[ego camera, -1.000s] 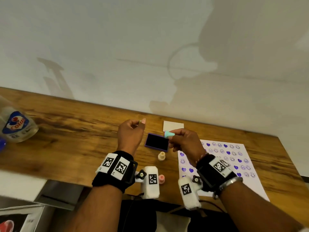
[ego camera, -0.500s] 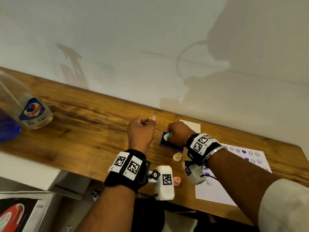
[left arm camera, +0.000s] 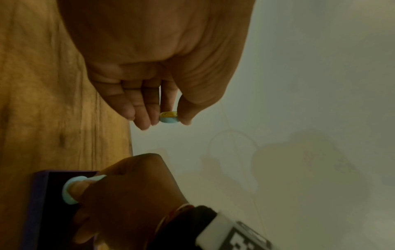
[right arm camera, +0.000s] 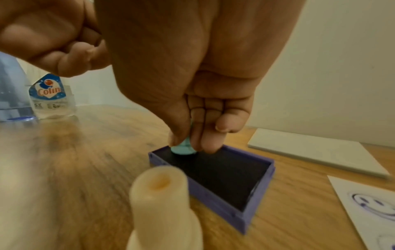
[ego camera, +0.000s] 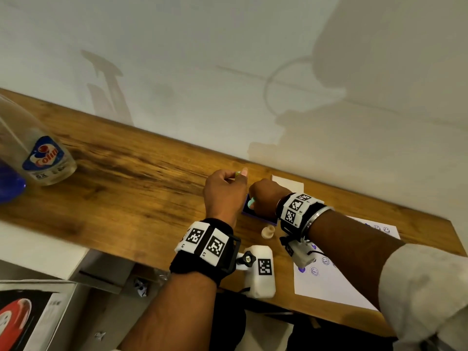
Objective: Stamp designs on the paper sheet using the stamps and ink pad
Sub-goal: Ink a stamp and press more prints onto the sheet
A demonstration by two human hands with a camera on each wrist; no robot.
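A: What is noted at the ink pad?

B: The teal stamp is pinched by the right hand between thumb and fingertips, and its face is set on the dark felt at the pad's far corner, close to the purple rim. The stamp is held upright, as far as can be told.

A: And the left hand?

B: It is raised just left of the pad, off the table. A small teal cap, with yellow showing on one face, is pinched between its thumb and forefinger; the other fingers are curled in. Whether that piece belongs to the teal stamp cannot be told.

A: How is the inking judged best done?

B: A short, level press is advised, with no rocking, so the whole face is wetted evenly. So close to the rim, an edge could be left dry or the wall clipped; a spot nearer the pad's middle is judged safer. The pad is not steadied by either hand, so a straight lift is wanted, lest it be dragged.

A: The other items?

B: The paper sheet lies right of the pad, already bearing purple smileys and hearts. A cream stamp stands just in front of the pad, untouched. A white card lies behind the pad.
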